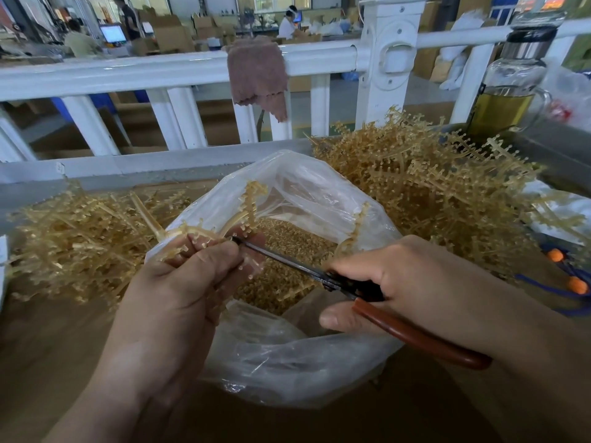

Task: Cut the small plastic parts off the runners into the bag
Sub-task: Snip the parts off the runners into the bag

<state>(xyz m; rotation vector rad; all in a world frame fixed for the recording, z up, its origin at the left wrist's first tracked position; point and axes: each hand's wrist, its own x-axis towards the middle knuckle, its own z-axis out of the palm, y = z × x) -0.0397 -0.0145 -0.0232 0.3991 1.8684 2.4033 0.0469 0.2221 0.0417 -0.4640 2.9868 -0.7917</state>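
Note:
My left hand [179,282] grips a yellowish translucent runner [248,206] with small parts along its branches, held over the open clear plastic bag [287,356]. My right hand [393,279] holds scissors [287,260] with dark blades and red-brown handles. The blade tips reach the runner just by my left fingertips. A layer of cut small parts [287,247] lies inside the bag.
Piles of runners lie left [73,238] and right [431,193] of the bag on the brown table. A white railing [160,71] with a pink cloth [259,71] runs behind. A glass bottle [511,87] stands far right. Orange and blue items [572,279] lie at the right edge.

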